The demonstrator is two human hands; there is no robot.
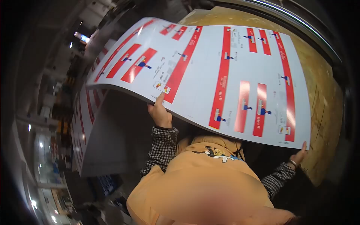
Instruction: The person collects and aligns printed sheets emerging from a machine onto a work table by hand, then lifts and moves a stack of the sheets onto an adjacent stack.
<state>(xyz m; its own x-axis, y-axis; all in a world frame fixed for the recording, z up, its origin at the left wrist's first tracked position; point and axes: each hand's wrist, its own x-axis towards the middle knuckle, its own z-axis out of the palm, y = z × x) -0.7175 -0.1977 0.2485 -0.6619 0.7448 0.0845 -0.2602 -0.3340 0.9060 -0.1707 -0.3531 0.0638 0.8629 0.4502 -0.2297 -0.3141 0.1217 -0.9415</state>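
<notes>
Printed sheet (204, 75) in 2 hands (161, 114) (299, 156)

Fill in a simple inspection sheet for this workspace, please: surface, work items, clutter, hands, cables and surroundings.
Surface: wooden board, worn, with dark marks at right.
Work items: one large printed sheet, white with red stripes, bowed upward at left.
Clutter: other sheets at far left; a blue item too dark to identify.
Hands: left hand grips the near edge; right hand the near right corner.
Cables: nothing seen.
Surroundings: dim room, lights at left, metal rail beyond the board.
</notes>
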